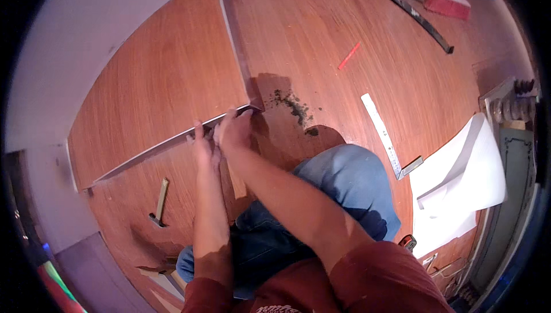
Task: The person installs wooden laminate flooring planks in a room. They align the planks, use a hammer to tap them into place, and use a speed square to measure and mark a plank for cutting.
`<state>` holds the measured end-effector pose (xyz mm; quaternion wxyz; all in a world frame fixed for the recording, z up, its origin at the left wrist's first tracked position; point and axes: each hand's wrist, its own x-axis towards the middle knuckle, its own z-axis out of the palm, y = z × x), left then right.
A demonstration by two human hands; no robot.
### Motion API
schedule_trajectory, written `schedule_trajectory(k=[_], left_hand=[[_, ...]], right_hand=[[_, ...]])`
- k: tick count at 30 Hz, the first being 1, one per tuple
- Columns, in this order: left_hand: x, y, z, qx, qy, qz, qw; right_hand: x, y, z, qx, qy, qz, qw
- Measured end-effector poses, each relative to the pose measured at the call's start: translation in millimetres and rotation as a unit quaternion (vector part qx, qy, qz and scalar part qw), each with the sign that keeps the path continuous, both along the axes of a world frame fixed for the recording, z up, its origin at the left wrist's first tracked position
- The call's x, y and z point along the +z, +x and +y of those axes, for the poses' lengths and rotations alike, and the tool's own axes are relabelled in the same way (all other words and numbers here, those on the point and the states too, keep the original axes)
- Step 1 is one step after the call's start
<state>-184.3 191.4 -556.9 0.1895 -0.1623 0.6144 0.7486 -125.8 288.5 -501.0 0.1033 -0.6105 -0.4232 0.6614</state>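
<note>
A raised wood-look platform [166,78] fills the upper left, with a thin pale trim strip [150,151] running along its front edge. Close to the platform's corner, my left hand [204,145] is at this strip, thumb or a finger pointing up and the others curled low. My right hand [234,131] is beside it, nearer the corner, with its fingers bent over the edge. The two hands nearly touch. Whether a small separate piece sits between the fingers is hidden. Dark crumbly debris [295,108] lies on the floor right of the corner.
A hammer [160,201] lies left of my arms. To the right are a metal square [381,135], a white sheet [459,181] and a tape measure [408,242]. Farther off lie a red pencil [348,56], a dark flat bar [422,23] and a red broom [447,3].
</note>
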Motion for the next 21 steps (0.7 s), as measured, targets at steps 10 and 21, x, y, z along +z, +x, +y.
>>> schedule_trajectory(k=[10, 21], left_hand=[[-36.9, -41.5, -48.0, -0.087, -0.01, -0.033, 0.996], [-11.5, -16.6, -20.0, -0.095, -0.04, -0.075, 0.992]], right_hand=[[-19.5, -16.8, -16.5, -0.144, -0.004, 0.115, 0.983], [-32.4, -17.8, -19.0, -0.151, 0.032, 0.085, 0.984]])
